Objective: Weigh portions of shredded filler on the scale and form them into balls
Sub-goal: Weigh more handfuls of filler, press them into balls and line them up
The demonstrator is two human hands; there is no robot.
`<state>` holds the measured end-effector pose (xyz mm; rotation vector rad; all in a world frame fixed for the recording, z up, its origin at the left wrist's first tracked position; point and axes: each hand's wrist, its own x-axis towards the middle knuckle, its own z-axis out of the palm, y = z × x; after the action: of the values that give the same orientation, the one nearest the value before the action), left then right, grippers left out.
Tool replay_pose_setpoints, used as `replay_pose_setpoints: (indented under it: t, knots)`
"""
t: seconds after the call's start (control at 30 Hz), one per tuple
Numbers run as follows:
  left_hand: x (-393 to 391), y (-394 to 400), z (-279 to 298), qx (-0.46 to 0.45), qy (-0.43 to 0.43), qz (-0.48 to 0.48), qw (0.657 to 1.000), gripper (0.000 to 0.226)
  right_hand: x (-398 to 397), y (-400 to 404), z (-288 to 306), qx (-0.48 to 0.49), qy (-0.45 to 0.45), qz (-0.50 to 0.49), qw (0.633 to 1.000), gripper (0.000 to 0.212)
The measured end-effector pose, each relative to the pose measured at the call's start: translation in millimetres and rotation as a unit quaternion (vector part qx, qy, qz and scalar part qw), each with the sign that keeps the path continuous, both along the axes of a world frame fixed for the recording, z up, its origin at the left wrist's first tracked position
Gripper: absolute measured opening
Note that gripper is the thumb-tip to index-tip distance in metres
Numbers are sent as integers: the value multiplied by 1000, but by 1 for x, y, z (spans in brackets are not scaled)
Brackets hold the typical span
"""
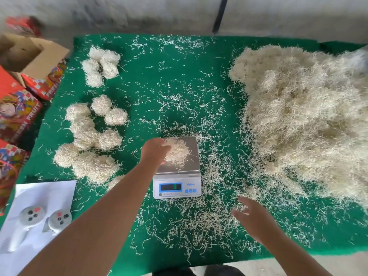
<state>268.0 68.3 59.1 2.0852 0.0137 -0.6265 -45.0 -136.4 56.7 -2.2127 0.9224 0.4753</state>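
Sitting on the steel pan of the scale (177, 172), the portion of shredded filler (178, 153) was a loose, springy tuft, feather-light and apt to shed strands, so cupping it from underneath at its edges looked wisest. The left hand (153, 150) curled into its near side, gripping the strands. Right of the scale, the right hand (252, 218) hovered with fingers spread, holding nothing, over scattered wisps on the green mat (199, 76). Left of the scale lay finished balls (89, 134); further right, the fluffy bulk heap (304, 120).
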Motion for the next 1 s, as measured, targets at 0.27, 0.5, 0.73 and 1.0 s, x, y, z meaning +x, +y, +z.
replay_pose_setpoints:
  t: [0.27, 0.5, 0.73, 1.0]
  knots:
    - [-23, 60, -4, 9, -90, 17, 996, 33, 29, 2, -5, 12, -2, 3, 1000, 59]
    - [-96, 110, -8, 29, -36, 23, 999, 20, 40, 8, -21, 9, -7, 45, 999, 57]
    - [-141, 121, -11, 65, -11, 17, 998, 18, 31, 6, -33, 3, -16, 73, 997, 55]
    - [-156, 114, -2, 50, -17, 30, 998, 15, 14, -31, -45, -56, 28, 43, 997, 74]
